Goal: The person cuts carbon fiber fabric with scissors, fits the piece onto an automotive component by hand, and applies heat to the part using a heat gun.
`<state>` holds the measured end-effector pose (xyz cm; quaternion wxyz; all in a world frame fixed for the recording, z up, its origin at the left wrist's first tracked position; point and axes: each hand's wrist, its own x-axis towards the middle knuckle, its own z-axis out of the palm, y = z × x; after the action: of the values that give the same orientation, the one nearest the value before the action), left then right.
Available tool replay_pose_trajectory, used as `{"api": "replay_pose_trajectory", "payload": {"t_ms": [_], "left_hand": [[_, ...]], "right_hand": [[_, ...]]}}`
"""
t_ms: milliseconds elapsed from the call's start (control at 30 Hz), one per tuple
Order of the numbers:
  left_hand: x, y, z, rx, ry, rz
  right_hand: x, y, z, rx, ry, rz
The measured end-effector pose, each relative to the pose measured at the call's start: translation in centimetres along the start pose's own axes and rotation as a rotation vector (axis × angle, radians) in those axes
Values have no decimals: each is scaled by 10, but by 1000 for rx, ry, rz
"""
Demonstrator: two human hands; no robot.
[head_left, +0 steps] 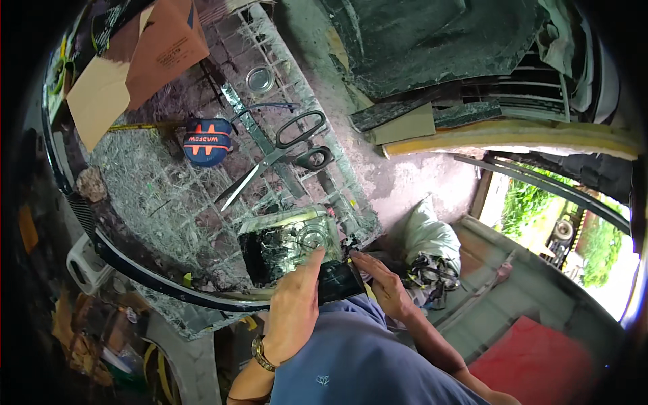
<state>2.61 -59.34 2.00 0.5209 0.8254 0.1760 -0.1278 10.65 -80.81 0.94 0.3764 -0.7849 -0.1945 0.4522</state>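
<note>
My left hand [293,307], index finger stretched out and its other fingers mostly hidden, touches a dented, shiny metal container [280,233] with a round cap, at the table's near edge. My right hand [385,287] is open, fingers straight and close together, against a dark flat piece [337,277] at the container's lower right. Beyond them, large black-handled scissors [266,162] lie half open over a metal strip [239,101]. A blue and orange tape measure [206,155] rests left of them. A long curved black trim [148,273] runs along the left and near edge.
The grimy work table [351,202] carries cardboard [108,74] and a round lid [260,79]. Stacked dark panels [432,40] and foam-edged boards [506,138] are at upper right. A pale sack [432,236], a red sheet [523,354] and a bright opening to outdoors are at right.
</note>
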Motion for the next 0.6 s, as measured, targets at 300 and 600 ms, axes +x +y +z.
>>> {"api": "replay_pose_trajectory", "payload": {"t_ms": [300, 600], "left_hand": [[-1, -6, -2, -18, -16, 34], [-2, -9, -3, 50, 8, 79]], "right_hand": [[-1, -7, -2, -22, 30, 101], [-15, -8, -5, 54, 26, 233]]}}
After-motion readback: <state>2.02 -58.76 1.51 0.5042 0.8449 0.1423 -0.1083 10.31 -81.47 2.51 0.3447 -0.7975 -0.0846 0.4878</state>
